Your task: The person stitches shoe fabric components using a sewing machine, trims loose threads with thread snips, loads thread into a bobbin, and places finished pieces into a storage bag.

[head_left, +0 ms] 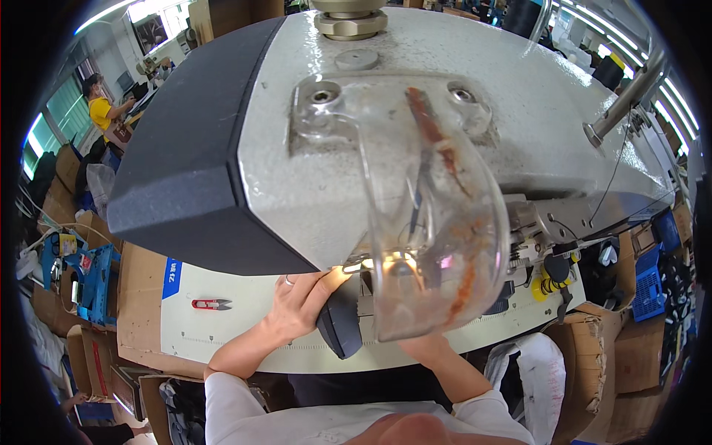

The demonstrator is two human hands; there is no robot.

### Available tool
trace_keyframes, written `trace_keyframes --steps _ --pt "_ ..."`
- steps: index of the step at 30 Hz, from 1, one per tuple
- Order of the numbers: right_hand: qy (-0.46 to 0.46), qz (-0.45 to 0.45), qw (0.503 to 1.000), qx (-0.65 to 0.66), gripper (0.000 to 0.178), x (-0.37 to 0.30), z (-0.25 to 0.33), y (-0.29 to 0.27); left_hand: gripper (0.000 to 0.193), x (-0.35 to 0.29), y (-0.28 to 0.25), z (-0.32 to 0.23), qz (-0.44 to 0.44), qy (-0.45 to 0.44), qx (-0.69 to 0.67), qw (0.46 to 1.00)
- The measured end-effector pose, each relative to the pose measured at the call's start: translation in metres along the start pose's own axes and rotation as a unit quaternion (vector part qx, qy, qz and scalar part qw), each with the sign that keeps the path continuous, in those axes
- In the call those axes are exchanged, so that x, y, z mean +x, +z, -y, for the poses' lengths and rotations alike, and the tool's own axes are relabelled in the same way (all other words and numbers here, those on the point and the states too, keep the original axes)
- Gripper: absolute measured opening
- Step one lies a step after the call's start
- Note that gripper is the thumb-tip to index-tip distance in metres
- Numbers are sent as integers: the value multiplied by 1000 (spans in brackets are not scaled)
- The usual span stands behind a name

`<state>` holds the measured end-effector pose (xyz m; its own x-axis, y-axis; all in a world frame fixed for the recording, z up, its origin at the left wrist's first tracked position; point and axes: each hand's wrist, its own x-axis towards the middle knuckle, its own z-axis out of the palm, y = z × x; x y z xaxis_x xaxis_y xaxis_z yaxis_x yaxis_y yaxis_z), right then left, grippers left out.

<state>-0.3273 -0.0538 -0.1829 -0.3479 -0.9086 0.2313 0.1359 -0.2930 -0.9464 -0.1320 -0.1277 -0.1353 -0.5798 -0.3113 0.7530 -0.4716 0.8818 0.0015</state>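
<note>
seen from above, the left hand [297, 300] grips a dark grey shoe piece [340, 322] on the white bench [222, 330], under a sewing machine [311, 141]. the right hand is hidden behind a clear guard [430, 245]; its grip cannot be told. red snips [211, 303] lie to the left.

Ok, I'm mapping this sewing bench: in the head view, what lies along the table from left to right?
Blue box → red thread snips → left hand → dark workpiece → clear needle guard → yellow knob.
</note>
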Motion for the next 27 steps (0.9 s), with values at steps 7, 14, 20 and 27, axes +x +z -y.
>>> trace_keyframes --steps 7,14,20,27 --pt "-30 57 981 -185 15 -1 13 8 39 1 1 2 -16 9 10 1000" --pt "-62 20 997 -28 27 -5 17 20 38 6 -2 -2 -9 1 5 1000" --pt "-97 140 903 -395 44 5 24 8 37 12 -3 -6 -8 2 2 1000" --pt "-49 31 988 -140 8 5 19 16 42 8 -6 -3 5 -9 -42 999"
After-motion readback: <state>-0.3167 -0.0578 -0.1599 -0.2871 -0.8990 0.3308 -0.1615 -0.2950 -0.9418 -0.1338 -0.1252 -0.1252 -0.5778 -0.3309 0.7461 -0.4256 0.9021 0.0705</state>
